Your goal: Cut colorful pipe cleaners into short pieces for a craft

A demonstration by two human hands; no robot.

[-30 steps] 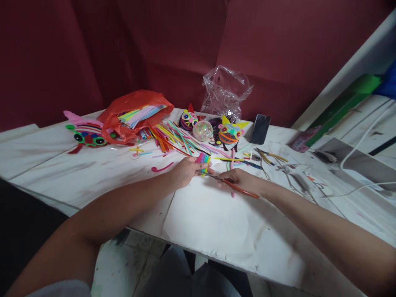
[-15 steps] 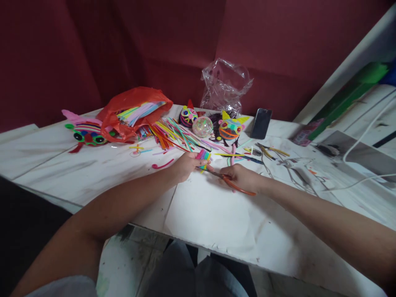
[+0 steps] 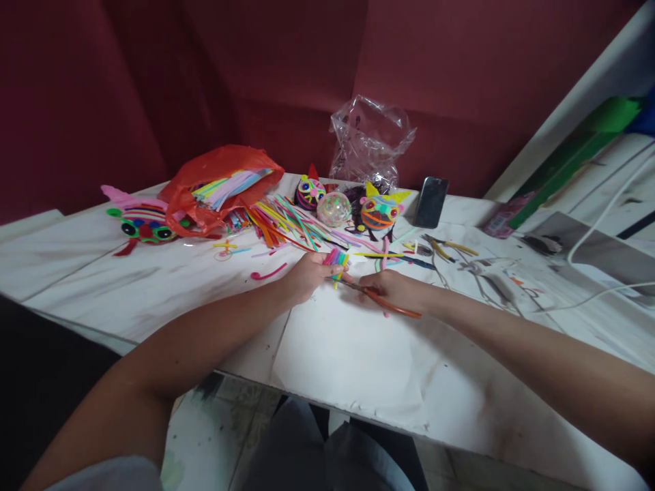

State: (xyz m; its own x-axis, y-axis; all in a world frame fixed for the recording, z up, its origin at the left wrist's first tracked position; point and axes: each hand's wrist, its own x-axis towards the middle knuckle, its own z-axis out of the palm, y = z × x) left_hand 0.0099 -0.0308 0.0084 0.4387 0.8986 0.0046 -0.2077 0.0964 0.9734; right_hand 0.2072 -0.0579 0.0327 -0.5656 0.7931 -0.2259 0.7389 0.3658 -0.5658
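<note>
The striped bunch of fuzzy stems is above the middle of the worktop, between its near and back edges. The cutting seems begun but not finished: the scissors have their blades at its lower end; how many cuts are left, I cannot tell. The left hand pinches the bunch, fingers narrow; the right hand is closed around the orange handles. Toward the back edge, 2 heads, yellow-eared head and red-eared head, look nearly complete.
</note>
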